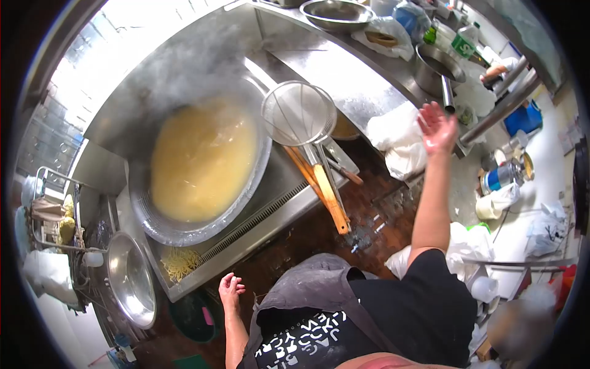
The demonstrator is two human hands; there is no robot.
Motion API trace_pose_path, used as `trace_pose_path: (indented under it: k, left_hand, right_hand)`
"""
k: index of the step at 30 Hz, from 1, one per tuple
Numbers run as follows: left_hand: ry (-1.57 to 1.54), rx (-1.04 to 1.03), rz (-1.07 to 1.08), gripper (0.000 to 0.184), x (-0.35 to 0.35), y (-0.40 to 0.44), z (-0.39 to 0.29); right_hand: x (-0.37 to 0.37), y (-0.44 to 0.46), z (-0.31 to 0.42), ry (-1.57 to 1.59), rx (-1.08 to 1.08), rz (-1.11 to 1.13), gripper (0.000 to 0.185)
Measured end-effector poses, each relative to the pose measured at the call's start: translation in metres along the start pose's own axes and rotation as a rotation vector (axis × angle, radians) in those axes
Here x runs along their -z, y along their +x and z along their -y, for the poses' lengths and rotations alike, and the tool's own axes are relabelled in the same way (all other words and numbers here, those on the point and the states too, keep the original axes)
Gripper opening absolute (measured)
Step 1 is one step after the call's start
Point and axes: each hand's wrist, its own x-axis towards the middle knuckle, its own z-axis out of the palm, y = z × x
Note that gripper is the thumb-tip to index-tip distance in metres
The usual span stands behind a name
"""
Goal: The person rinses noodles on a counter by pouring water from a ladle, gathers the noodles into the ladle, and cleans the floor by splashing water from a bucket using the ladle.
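My right hand is raised on the right with its palm showing and its fingers stretched out. Nothing is in it; it is near the handle of a steel saucepan and a white plastic bag, with no clear contact. My left hand hangs low in front of the stove, fingers loosely bent and empty. Ahead, a large wok of cloudy yellowish liquid steams. A wire mesh strainer lies beside it, and wooden handles reach over the stove's front edge.
A pile of noodles lies on the stove's front corner. To the left stands a shiny metal basin. A metal bowl and a green bottle stand on the back counter. Wet brown floor shows below the stove.
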Motion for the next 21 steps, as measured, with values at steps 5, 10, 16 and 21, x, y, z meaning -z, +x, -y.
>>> trace_pose_path:
  k: [5,10,16,21]
  left_hand:
    - [-0.014,-0.024,0.028,0.027,-0.005,0.008,-0.005]
    - [0.008,-0.023,0.054,0.026,-0.008,0.013,0.006]
    - [0.002,-0.009,0.096,0.026,-0.006,0.012,0.019]
    - [-0.001,-0.010,0.112,0.027,-0.001,0.006,0.017]
  right_hand:
    - [0.011,0.085,0.076,-0.087,-0.358,0.223,0.051]
    - [-0.020,0.097,0.060,-0.548,-0.309,0.063,0.015]
    - [-0.030,0.049,0.024,-0.657,-0.140,0.148,0.008]
    - [-0.058,-0.027,-0.014,-0.736,-0.173,0.198,0.025]
